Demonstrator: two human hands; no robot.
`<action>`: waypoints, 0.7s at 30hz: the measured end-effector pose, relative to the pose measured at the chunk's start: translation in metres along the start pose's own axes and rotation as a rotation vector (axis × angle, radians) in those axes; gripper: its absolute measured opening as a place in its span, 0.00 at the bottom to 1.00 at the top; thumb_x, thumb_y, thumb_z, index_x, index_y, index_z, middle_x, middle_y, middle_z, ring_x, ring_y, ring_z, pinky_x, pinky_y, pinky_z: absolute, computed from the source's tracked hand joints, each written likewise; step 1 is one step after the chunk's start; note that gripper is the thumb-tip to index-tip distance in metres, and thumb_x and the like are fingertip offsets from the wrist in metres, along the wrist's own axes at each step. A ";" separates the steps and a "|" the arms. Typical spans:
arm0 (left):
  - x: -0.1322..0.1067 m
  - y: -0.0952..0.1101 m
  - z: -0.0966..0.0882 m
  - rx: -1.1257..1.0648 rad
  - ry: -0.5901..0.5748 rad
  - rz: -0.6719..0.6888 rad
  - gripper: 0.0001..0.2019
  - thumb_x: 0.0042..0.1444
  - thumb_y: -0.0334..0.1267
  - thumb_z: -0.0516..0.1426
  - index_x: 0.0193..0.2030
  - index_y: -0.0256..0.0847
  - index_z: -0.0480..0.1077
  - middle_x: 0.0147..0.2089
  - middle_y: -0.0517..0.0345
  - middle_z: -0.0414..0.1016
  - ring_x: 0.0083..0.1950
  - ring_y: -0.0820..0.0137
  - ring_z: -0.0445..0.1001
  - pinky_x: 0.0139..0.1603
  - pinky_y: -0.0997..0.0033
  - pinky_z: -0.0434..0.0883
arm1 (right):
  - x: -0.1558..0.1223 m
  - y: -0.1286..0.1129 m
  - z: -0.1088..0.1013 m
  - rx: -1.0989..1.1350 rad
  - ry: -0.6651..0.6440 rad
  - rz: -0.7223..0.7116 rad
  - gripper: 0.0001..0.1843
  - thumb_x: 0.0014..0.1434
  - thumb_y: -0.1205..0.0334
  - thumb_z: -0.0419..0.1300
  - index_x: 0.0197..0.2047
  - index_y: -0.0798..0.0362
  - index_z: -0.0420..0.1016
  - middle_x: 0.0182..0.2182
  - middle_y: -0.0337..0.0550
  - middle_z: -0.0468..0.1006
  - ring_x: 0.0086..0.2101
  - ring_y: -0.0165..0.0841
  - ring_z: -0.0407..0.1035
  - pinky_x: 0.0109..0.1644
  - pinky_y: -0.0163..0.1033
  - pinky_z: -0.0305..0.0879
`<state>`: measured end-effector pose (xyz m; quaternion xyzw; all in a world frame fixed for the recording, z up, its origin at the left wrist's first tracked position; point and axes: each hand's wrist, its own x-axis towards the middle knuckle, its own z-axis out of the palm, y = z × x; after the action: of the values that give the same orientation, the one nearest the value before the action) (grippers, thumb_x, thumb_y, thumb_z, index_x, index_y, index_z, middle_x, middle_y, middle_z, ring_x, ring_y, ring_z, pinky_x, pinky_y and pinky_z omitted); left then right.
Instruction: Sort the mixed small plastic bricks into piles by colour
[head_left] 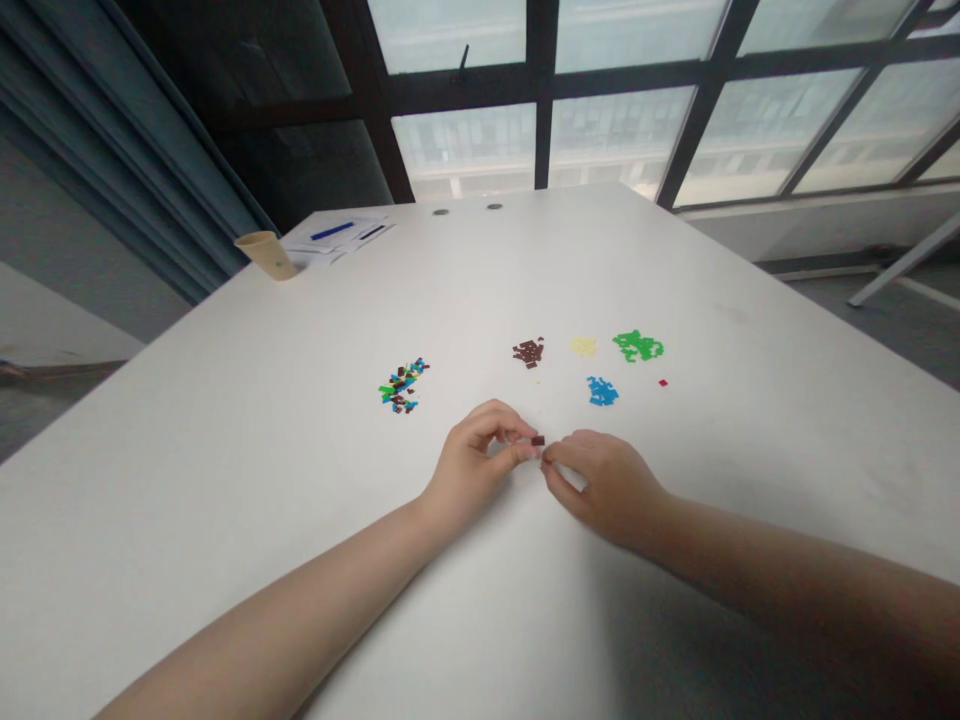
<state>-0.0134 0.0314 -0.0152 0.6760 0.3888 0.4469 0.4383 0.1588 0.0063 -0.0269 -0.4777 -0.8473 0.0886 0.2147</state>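
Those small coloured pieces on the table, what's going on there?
A person's left hand pinches a small brown piece, the right hand close beside it. Beyond lie a brown group, a pale yellow group, a green group and a blue group, plus a lone red piece; a mixed-colour pile sits to the left.

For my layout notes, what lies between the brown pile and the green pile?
The pale yellow pile lies between the brown pile and the green pile, in the head view.

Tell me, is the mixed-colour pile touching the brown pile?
Apart: the head view shows a stretch of white table between the mixed-colour pile and brown pile.
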 end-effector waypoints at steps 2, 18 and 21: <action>0.000 -0.001 -0.001 0.033 0.003 0.011 0.03 0.47 0.35 0.60 0.28 0.39 0.71 0.31 0.56 0.68 0.34 0.72 0.67 0.37 0.71 0.65 | 0.000 0.000 0.000 0.007 0.010 0.002 0.09 0.55 0.64 0.51 0.28 0.52 0.70 0.22 0.39 0.72 0.27 0.30 0.64 0.32 0.34 0.55; -0.001 -0.001 0.000 0.051 -0.067 0.034 0.03 0.48 0.35 0.60 0.28 0.40 0.71 0.30 0.57 0.68 0.35 0.72 0.66 0.38 0.71 0.64 | 0.001 0.000 -0.006 0.149 0.360 -0.085 0.07 0.58 0.62 0.52 0.36 0.53 0.70 0.22 0.38 0.69 0.25 0.29 0.63 0.31 0.34 0.57; -0.002 -0.001 0.000 0.064 -0.074 0.020 0.04 0.47 0.37 0.60 0.29 0.39 0.70 0.30 0.57 0.67 0.35 0.71 0.66 0.38 0.71 0.64 | 0.001 0.000 -0.006 0.139 0.356 -0.106 0.07 0.58 0.62 0.52 0.34 0.53 0.70 0.22 0.39 0.69 0.25 0.29 0.62 0.32 0.34 0.57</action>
<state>-0.0140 0.0303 -0.0168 0.7096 0.3795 0.4135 0.4260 0.1605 0.0067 -0.0216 -0.4245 -0.8118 0.0497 0.3979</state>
